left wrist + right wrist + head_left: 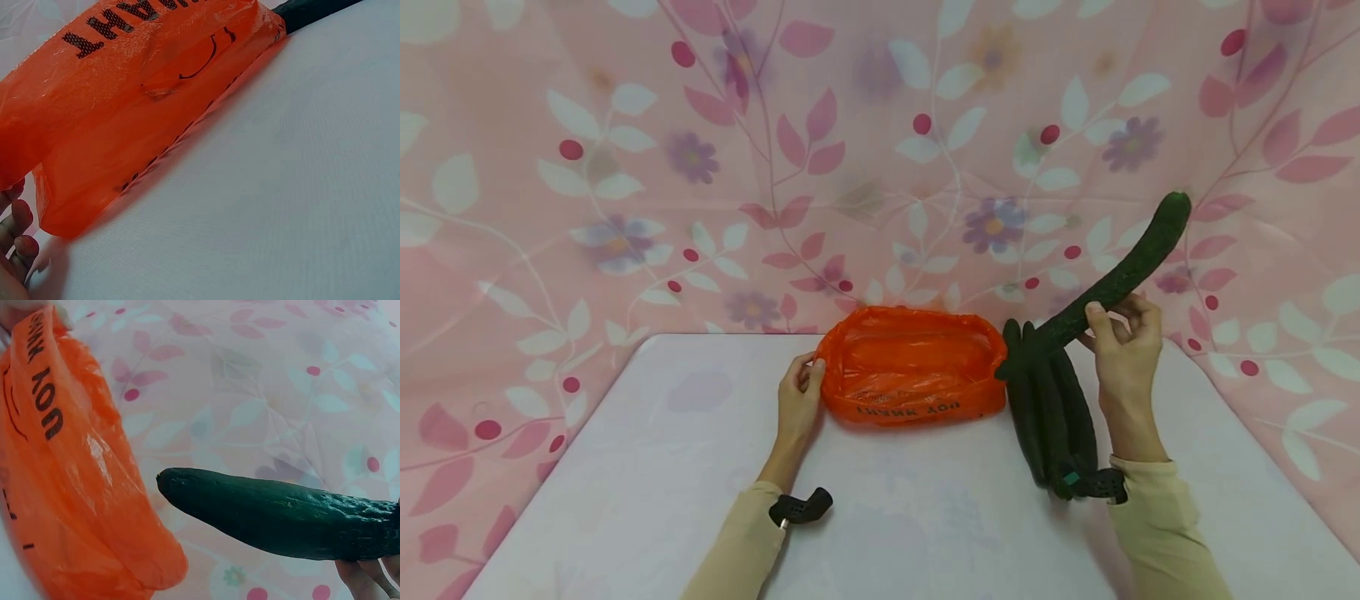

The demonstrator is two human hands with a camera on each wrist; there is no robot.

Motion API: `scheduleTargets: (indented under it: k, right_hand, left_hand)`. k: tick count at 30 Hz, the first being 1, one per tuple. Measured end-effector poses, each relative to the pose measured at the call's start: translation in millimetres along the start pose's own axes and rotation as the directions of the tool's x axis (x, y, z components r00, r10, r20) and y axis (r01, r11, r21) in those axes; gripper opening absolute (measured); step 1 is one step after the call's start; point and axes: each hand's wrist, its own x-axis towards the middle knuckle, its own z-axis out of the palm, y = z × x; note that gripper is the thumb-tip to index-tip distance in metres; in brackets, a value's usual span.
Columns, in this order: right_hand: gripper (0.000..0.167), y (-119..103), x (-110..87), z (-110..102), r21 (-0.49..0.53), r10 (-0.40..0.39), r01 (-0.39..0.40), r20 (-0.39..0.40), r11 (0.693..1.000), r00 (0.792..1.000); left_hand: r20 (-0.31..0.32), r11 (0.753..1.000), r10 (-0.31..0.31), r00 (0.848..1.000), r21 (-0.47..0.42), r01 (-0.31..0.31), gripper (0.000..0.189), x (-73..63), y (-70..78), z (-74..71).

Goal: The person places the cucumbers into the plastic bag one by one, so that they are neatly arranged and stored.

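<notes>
A long dark green cucumber [1138, 267] is gripped by my right hand [1123, 342], thumb on the near side, above the table. It slants, its far end up to the right and its lower end close to the right rim of an orange plastic bag [917, 410]. The bag stands with its mouth open, dark lettering on its front. At its left rim, my left hand [799, 396] pinches the plastic; in the left wrist view those fingers [22, 219] show beside the bag's edge. Several more cucumbers [1028, 425] lie side by side right of the bag, partly under the held one.
The white table [895, 517] carries all of this. Behind it hangs a pink floral cloth [880, 167]. A black wrist camera [801, 506] sits on the left sleeve, and another [1097, 483] on the right overlaps the lying cucumbers' near ends in the head view.
</notes>
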Motion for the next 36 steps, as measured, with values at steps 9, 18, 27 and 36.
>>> scheduleTargets:
  k: [9,18,27,36]
  right_hand:
    - [0.039,7,-3.5,11,0.000,0.021,-0.021,0.039,1.000,0.999]
    - [0.043,25,-7.7,23,-0.089,0.003,0.006,0.094,0.996,0.996]
    - [0.046,36,-10.9,24,-0.139,-0.008,0.030,0.156,0.990,0.988]
    - [0.045,38,-12.7,26,-0.167,-0.031,0.067,0.210,0.984,0.977]
  left_hand:
    - [0.007,1.000,0.002,1.000,0.018,-0.002,0.030,-0.5,-0.5,1.4]
    - [-0.012,0.999,0.033,0.999,0.004,-0.033,0.029,2.1,-2.2,1.2]
    - [-0.017,0.999,0.035,0.999,-0.001,-0.035,0.029,0.5,-2.6,1.5]
    - [-0.008,0.999,0.028,1.000,-0.026,-0.029,0.029,-0.7,-0.9,0.2]
